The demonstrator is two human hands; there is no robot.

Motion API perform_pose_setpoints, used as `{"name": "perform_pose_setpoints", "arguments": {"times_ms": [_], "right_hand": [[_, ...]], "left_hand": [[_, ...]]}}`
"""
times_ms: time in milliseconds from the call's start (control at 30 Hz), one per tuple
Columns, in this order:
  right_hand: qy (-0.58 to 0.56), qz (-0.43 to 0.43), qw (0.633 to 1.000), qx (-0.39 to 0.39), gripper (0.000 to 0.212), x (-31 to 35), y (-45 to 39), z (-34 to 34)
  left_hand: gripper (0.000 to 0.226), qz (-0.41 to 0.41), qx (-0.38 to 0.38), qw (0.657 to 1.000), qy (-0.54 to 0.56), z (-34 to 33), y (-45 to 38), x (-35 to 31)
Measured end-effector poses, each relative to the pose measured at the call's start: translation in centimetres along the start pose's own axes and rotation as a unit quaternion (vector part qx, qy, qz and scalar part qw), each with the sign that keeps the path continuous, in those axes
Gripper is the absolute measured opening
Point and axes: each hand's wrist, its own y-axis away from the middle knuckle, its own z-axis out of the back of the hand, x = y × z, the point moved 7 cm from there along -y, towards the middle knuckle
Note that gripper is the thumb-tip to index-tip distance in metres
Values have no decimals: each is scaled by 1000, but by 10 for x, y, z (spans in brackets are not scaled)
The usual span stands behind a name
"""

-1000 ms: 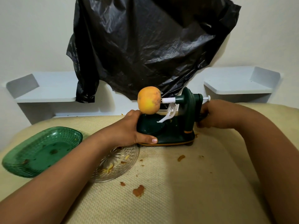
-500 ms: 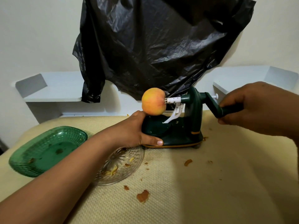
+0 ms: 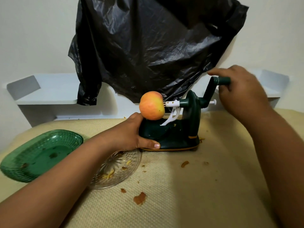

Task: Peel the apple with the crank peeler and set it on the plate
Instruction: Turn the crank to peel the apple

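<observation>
Both hands are engaged with the dark green plastic crank peeler (image 3: 174, 134). The base of the peeler is gripped by the left hand (image 3: 131, 134), with the thumb laid along the front lower edge and the fingers wrapped round the far left side. The dark green crank handle (image 3: 222, 81) is clasped by the right hand (image 3: 238, 89), whose fingers are curled over the grip; the crank arm is raised above the shaft and tilted to the right, and the hand is slightly blurred.

An orange-yellow round apple (image 3: 152, 107), with its skin apparently on, is held on the prongs of the white shaft at the peeler's left end, above the base and just beside the left hand's knuckles. A white blade arm (image 3: 171, 117) is angled up from the base toward the apple's right side.

A clear cut-glass round plate (image 3: 118, 168), carrying scraps of peel, is partly covered by the left forearm, just in front of the peeler. A green glass square dish (image 3: 39, 153) is set further left. Several brown peel fragments (image 3: 139, 198) are scattered on the cream textured cloth (image 3: 197, 186). A black plastic bag (image 3: 156, 46) is hung on the white wall behind.
</observation>
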Motion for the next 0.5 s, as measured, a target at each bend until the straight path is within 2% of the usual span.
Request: {"name": "perform_pose_setpoints", "arguments": {"times_ms": [100, 167, 233, 267, 333, 367, 400, 433, 500], "right_hand": [[44, -70, 992, 90, 37, -21, 6, -33], [-15, -63, 997, 49, 30, -20, 9, -34], [-182, -72, 980, -19, 39, -22, 8, -23], [-306, -98, 946, -37, 45, -25, 8, -19], [-512, -127, 849, -28, 41, -27, 10, -22], [-568, -122, 814, -1, 36, -22, 12, -27], [-589, -114, 800, 22, 40, -15, 16, -30], [-581, -105, 806, 39, 48, -10, 19, -34], [-519, -96, 848, 43, 54, -2, 24, -40]], "left_hand": [[116, 0, -2, 1000, -4, 0, 0, 1], [116, -4, 0, 1000, -6, 0, 0, 1], [116, -4, 0, 1000, -5, 0, -1, 0], [117, -4, 1, 1000, -6, 0, -1, 1], [117, -2, 0, 1000, -4, 0, -2, 1], [118, -1, -1, 1000, -4, 0, -1, 2], [118, -1, -2, 1000, -7, 0, -2, 2], [119, 0, -2, 1000, -11, 0, -2, 2], [119, 4, -3, 1000, -15, 1, -1, 4]]}}
